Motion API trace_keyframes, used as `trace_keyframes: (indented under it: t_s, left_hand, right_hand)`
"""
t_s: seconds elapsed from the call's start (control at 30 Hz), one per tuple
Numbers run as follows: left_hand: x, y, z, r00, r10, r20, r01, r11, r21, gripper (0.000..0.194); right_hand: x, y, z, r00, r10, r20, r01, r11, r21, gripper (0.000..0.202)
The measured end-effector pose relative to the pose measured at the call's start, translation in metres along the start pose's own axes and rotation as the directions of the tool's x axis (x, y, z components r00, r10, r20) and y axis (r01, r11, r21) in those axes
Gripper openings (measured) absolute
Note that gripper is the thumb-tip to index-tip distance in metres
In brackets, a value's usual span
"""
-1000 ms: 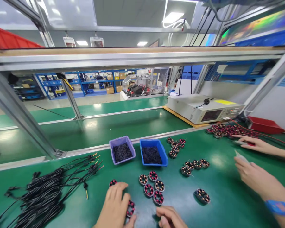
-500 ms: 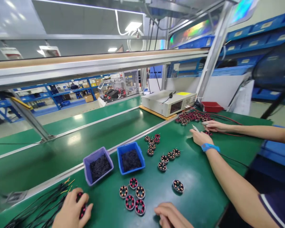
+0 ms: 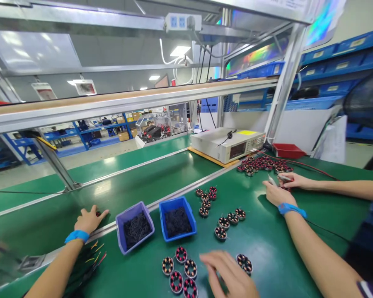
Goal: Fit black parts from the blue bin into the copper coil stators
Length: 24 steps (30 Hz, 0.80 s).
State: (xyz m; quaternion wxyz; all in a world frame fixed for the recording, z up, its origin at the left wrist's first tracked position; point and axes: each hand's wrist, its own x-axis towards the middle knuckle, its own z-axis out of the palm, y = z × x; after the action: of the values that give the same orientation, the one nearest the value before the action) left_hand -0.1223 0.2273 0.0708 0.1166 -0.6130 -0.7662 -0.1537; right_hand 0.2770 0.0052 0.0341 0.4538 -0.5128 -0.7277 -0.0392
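Observation:
My left hand [image 3: 87,221], with a blue wristband, is stretched out over the green surface beyond the metal strip. Its fingers are closed around a small ring-shaped coil part [image 3: 98,213], mostly hidden behind them. My right hand [image 3: 228,274] is at the bottom centre, slightly blurred, with its fingers apart and nothing in them. To its left lies a group of several ring-shaped coil parts [image 3: 175,282] with red or copper windings. One more ring-shaped part [image 3: 244,263] lies just right of that hand.
A purple bin [image 3: 122,232] and a blue bin [image 3: 193,225] hold black pieces. Black wires [image 3: 83,271] lie under my left forearm. At the right a co-worker's hands [image 3: 278,193] hold probes near piled ring parts [image 3: 261,164], beside a grey instrument [image 3: 211,142] and a red tray [image 3: 287,151].
My left hand has moved forward, past the metal strip, with the ring-shaped coil part. My right hand has come further into view and its fingers have spread. The view has shifted slightly.

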Motion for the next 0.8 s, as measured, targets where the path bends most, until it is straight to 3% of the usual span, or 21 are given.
trace_keyframes:
  t_s: [0.07,0.1,0.2,0.27,0.3,0.33,0.37,0.43,0.5,0.6,0.7,0.8]
  left_hand:
    - [-0.009,0.005,-0.010,0.997,0.016,-0.078,-0.018,1.000,-0.025,0.046]
    - [-0.015,0.009,-0.018,0.992,0.047,-0.117,-0.052,0.998,-0.044,0.048]
    - [-0.054,0.026,-0.041,0.958,0.231,-0.167,-0.253,0.960,-0.119,0.040]
    - [-0.096,0.044,-0.051,0.894,0.429,-0.130,-0.447,0.874,-0.189,0.029]
    - [-0.119,0.055,-0.054,0.823,0.559,-0.104,-0.566,0.789,-0.238,0.029]
    - [-0.140,0.066,-0.056,0.670,0.737,-0.087,-0.716,0.611,-0.337,0.038]
    - [-0.159,0.077,-0.055,0.559,0.824,-0.089,-0.775,0.482,-0.409,0.049]
    - [-0.187,0.095,-0.051,0.454,0.885,-0.108,-0.791,0.345,-0.505,0.061]
    - [-0.200,0.105,-0.044,0.462,0.882,-0.096,-0.757,0.336,-0.560,0.059]
    - [-0.204,0.104,-0.033,0.530,0.848,-0.015,-0.681,0.415,-0.603,0.037]
    - [-0.208,0.086,-0.022,0.587,0.809,0.026,-0.611,0.463,-0.642,0.023]
    - [-0.221,0.063,-0.009,0.613,0.788,-0.061,-0.585,0.400,-0.705,0.020]
  right_hand:
    - [0.041,0.001,0.005,0.980,0.035,0.198,0.004,0.981,-0.193,0.029]
    - [0.062,0.001,0.012,0.930,0.090,0.355,0.027,0.951,-0.309,0.027]
    - [0.111,0.002,0.042,0.857,0.108,0.505,0.093,0.930,-0.356,0.013]
    - [0.127,0.004,0.063,0.813,0.121,0.570,0.119,0.923,-0.365,0.007]
    - [0.130,0.005,0.070,0.795,0.133,0.592,0.123,0.920,-0.372,0.010]
    - [0.131,0.005,0.076,0.782,0.148,0.606,0.120,0.918,-0.379,0.014]
    - [0.130,0.005,0.080,0.775,0.164,0.611,0.112,0.915,-0.387,0.018]
    - [0.127,0.004,0.082,0.774,0.194,0.602,0.083,0.913,-0.400,0.021]
    - [0.124,0.001,0.079,0.787,0.223,0.575,0.040,0.912,-0.408,0.020]
    - [0.123,-0.006,0.072,0.820,0.262,0.509,-0.049,0.918,-0.393,0.016]
    - [0.121,-0.015,0.058,0.868,0.271,0.416,-0.141,0.938,-0.317,0.012]
    - [0.104,-0.031,0.039,0.908,0.247,0.337,-0.197,0.964,-0.176,0.016]
